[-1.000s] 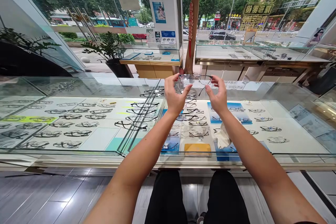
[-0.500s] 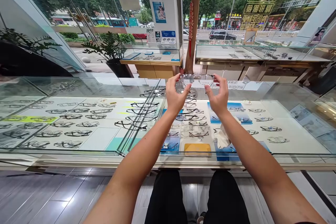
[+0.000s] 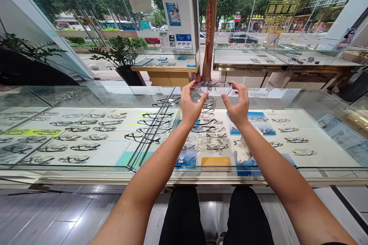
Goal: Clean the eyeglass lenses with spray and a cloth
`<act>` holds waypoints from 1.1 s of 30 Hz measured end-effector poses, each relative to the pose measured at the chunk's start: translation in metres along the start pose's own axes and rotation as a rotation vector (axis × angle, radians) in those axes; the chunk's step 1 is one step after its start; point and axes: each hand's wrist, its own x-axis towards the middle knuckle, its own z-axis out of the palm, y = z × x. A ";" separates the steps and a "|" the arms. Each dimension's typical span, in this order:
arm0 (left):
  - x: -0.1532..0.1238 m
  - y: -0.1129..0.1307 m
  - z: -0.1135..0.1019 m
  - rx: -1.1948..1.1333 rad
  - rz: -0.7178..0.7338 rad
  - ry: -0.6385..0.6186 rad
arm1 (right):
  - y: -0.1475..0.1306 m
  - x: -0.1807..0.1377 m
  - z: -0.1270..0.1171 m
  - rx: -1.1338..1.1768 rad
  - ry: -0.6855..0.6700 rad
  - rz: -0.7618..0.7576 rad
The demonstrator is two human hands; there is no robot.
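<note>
A pair of eyeglasses (image 3: 213, 84) with a thin dark upper rim and clear lenses is held up level above the glass counter, far out in front of me. My left hand (image 3: 192, 103) grips its left end between thumb and fingers. At the other end my right hand (image 3: 238, 103) pinches the frame the same way, thumb below and fingers above. Faint print shows on the right lens. Parts of the temples are hidden behind my fingers. Beneath my right forearm, a crumpled whitish cloth (image 3: 243, 152) lies on the counter.
Rows of eyeglasses (image 3: 86, 146) fill the glass display counter (image 3: 112, 97). A yellow case (image 3: 215, 162) sits near its front edge, among blue display cards (image 3: 230, 124). Beyond stand a wooden post (image 3: 211, 26), a potted plant (image 3: 120, 57) and more display cases (image 3: 241, 55).
Both hands have shifted very slightly left with the eyeglasses, whose lenses now sit a little lower. The grip looks the same.
</note>
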 end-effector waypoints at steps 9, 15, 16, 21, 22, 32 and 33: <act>-0.001 0.001 0.000 -0.029 -0.044 0.017 | -0.001 0.001 -0.001 -0.047 0.014 -0.069; -0.001 0.001 -0.001 -0.010 -0.041 0.026 | -0.002 0.000 -0.001 -0.036 0.015 -0.090; -0.001 0.001 -0.001 -0.004 -0.034 0.026 | -0.002 0.000 -0.001 -0.036 0.012 -0.081; -0.001 0.002 -0.001 -0.005 -0.029 0.027 | -0.006 0.001 -0.001 -0.025 -0.017 -0.029; -0.001 0.002 -0.001 -0.006 -0.026 0.030 | -0.006 0.001 -0.002 -0.018 -0.023 -0.024; -0.002 0.006 -0.003 -0.039 -0.046 0.022 | -0.013 0.001 -0.003 0.028 -0.017 -0.051; -0.002 0.006 -0.004 -0.034 -0.036 0.030 | -0.013 0.000 -0.003 0.047 -0.006 -0.050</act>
